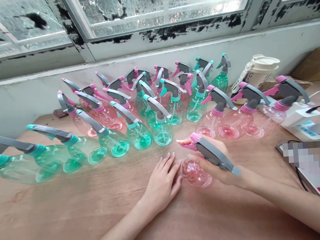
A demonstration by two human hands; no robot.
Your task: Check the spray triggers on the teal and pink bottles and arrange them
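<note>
A pink spray bottle (pixel 198 174) with a grey and pink trigger head is in my right hand (pixel 220 163), whose fingers wrap round it below the head. Flat on the wooden table, my left hand (pixel 164 180) rests with fingers stretched out, close beside the bottle's left side; whether they touch I cannot tell. Ahead of my hands stands a green spray bottle (pixel 162 132) with a turquoise collar. Three pink spray bottles stand beyond my right hand, the nearest being a clear pink one (pixel 211 122).
Several more green and pink spray bottles line the table (pixel 114 211) to the left and back. At the back right are a cream lidded cup (pixel 263 69), white power strips with cables (pixel 302 115) and a brown cardboard box (pixel 313 63). A flat, partly blurred item lies at the right edge.
</note>
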